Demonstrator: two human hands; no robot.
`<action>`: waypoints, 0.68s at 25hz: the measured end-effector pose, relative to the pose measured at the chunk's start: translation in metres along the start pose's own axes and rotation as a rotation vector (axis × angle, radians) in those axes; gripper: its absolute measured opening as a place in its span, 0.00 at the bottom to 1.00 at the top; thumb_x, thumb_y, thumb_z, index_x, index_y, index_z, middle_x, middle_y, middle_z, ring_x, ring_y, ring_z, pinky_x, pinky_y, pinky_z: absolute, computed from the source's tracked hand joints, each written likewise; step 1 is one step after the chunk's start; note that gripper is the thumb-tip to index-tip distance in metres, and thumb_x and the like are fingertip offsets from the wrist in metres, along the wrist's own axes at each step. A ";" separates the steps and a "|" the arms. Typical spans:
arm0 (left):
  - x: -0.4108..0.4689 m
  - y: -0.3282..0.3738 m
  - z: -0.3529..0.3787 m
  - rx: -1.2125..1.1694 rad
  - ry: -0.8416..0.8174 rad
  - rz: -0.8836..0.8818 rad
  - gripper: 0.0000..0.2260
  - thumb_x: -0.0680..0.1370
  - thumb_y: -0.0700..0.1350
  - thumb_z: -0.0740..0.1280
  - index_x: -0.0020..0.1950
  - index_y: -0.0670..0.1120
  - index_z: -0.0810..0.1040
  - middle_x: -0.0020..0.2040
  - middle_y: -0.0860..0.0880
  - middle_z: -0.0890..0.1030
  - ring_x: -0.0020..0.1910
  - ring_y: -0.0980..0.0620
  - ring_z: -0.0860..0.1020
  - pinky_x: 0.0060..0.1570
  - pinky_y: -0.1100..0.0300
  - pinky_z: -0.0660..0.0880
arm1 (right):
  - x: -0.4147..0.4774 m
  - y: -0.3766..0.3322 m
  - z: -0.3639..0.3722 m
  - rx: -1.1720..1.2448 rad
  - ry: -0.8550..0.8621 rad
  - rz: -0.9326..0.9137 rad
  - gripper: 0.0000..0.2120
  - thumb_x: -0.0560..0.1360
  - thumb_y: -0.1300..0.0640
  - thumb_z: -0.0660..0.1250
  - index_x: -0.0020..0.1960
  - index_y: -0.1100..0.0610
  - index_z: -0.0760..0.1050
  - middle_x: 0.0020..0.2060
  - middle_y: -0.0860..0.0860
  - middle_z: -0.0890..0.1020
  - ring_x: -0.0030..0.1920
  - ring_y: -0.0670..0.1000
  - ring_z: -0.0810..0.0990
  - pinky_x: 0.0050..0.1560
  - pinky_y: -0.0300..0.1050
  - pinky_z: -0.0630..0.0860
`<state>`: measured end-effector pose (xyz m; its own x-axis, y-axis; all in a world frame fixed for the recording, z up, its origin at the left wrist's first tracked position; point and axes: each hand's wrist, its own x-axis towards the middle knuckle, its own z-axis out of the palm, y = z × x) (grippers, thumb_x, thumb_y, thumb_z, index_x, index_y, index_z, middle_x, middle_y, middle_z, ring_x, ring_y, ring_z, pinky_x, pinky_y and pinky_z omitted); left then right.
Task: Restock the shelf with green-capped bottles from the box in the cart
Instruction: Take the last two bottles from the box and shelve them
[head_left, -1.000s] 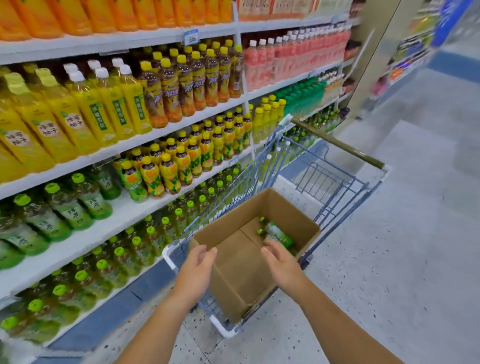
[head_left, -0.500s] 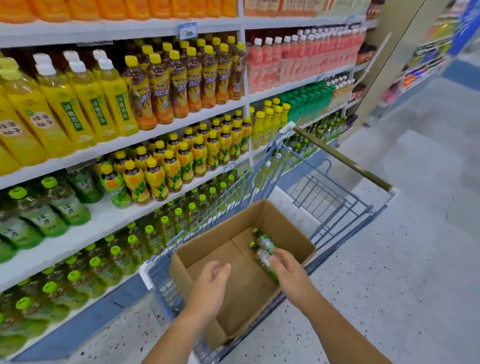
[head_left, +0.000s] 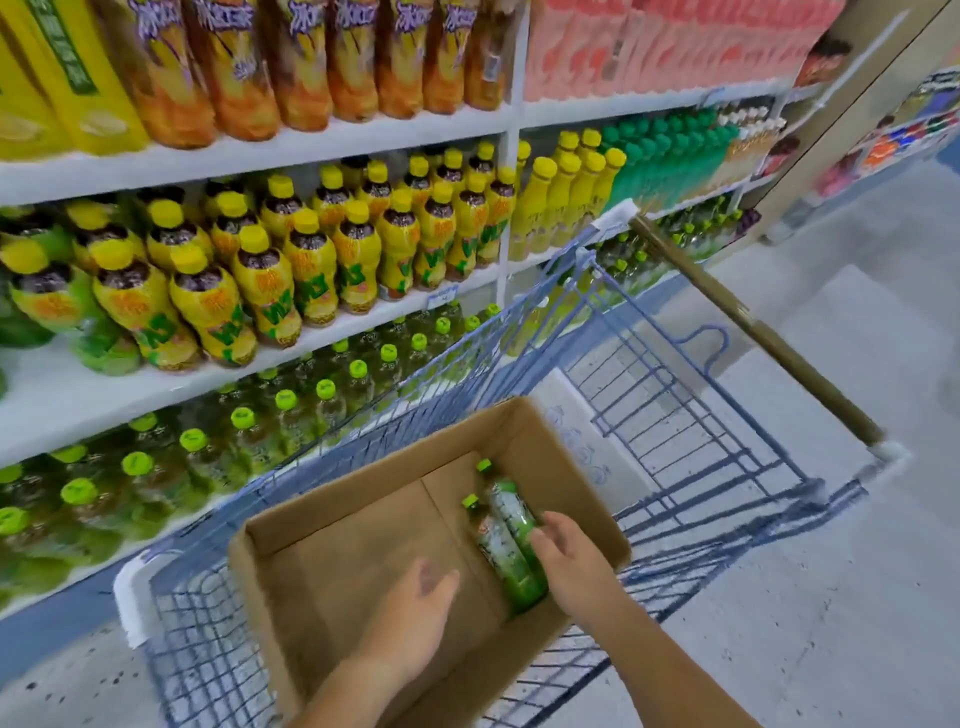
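Your right hand (head_left: 569, 558) is down on the two bottles (head_left: 506, 525) in the box (head_left: 363, 545). Its fingers lie across their lower bodies, but this view does not show whether they have closed round one. Your left hand (head_left: 415, 608) hovers over the bare box floor with its fingers loose and blurred, holding nothing. It sits just left of the right hand and does not touch it.

Both bottles lie on their sides, side by side against the box's right wall, inside the cart (head_left: 675, 415). Their long axis runs away from you and leans a little left, with the green caps at the far end and the bases nearest you. Your right hand is clearly the nearer, already crossing that axis at about a right angle. Your left would have to move rightward across the box floor to reach the inner bottle.

The shelf (head_left: 78, 410) stands to your left, past the cart's wire side, with the green-capped rows low down. The carry will probably go up and leftward over the box wall.
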<state>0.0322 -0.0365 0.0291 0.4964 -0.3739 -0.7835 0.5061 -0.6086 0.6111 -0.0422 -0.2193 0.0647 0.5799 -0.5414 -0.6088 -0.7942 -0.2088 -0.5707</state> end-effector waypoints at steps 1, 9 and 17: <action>0.025 -0.006 0.010 -0.026 0.002 -0.042 0.32 0.80 0.63 0.61 0.80 0.49 0.59 0.74 0.51 0.72 0.71 0.49 0.71 0.72 0.53 0.65 | 0.023 0.009 0.000 -0.036 -0.028 0.022 0.23 0.82 0.46 0.59 0.75 0.50 0.65 0.64 0.46 0.77 0.63 0.47 0.75 0.66 0.45 0.70; 0.196 -0.036 0.114 -0.053 0.057 -0.139 0.19 0.83 0.54 0.61 0.67 0.43 0.74 0.53 0.49 0.79 0.50 0.51 0.76 0.46 0.64 0.68 | 0.206 0.086 0.016 -0.398 -0.193 0.026 0.18 0.82 0.49 0.58 0.69 0.54 0.68 0.49 0.45 0.77 0.46 0.45 0.75 0.52 0.43 0.69; 0.272 -0.067 0.183 -0.154 0.146 -0.218 0.04 0.74 0.49 0.73 0.45 0.53 0.78 0.37 0.55 0.79 0.38 0.54 0.78 0.38 0.62 0.74 | 0.304 0.142 0.059 -0.751 -0.195 -0.115 0.16 0.78 0.51 0.65 0.59 0.61 0.75 0.54 0.57 0.80 0.57 0.59 0.80 0.53 0.48 0.74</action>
<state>0.0043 -0.2250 -0.2454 0.4547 -0.1352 -0.8803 0.7074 -0.5457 0.4492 0.0320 -0.3656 -0.2346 0.6320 -0.3448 -0.6940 -0.5974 -0.7873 -0.1528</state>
